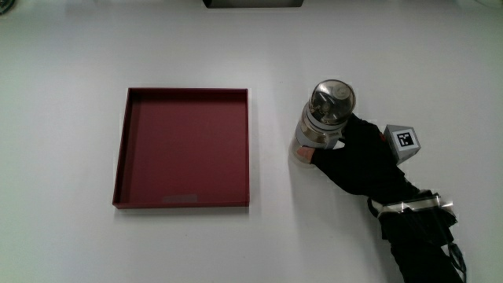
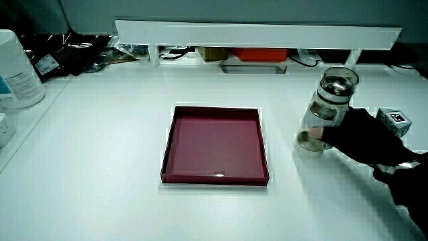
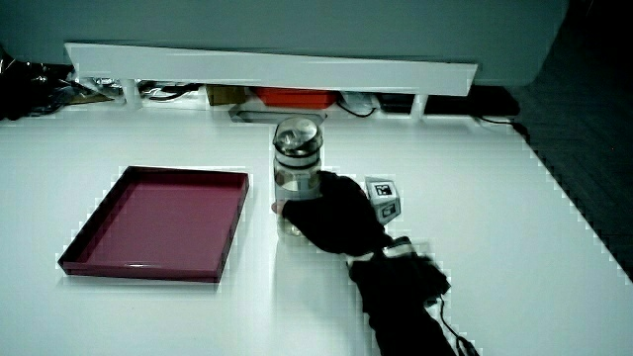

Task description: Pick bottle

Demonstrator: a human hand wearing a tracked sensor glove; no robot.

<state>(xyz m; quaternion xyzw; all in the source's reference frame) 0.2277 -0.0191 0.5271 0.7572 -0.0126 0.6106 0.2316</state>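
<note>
Bottle [image 1: 321, 119]: clear glass or plastic, cylindrical, with a dark band below a transparent domed lid, standing upright on the white table [image 1: 63, 244], just beside the shallow dark-red square tray [image 1: 122, 149] and apart from it by a strip of bare tabletop. Not in the tray, not yet lifted, to judge by the base [image 2: 309, 142] resting on the table in a side view.

Black-gloved hand [image 1: 354, 153] pressed against the bottle's lower body on the side away from the tray, fingers [image 2: 332, 136] curled around the barrel and closing on it, fingertips showing at the base in a side view [image 3: 293, 210]. Small patterned cube [image 1: 403, 141] riding on the back of the glove, farther from the tray than the bottle. Forearm [image 1: 416, 236] running from the hand toward the person's edge of the table.

Likely step: securing the grasp before the lift. Judged risks from here:

- Low grip on a tall, top-heavy shape: possible tilt or swing once clear of the table.
- Smooth, rounded wall against glove fabric: possible slip downward if squeezed too lightly.
- Sideways drag instead of a straight lift: possible knock against the tray's raised rim.
- Lid perhaps not firmly seated; impossible to tell from here, so a jolt could loosen it.
</note>
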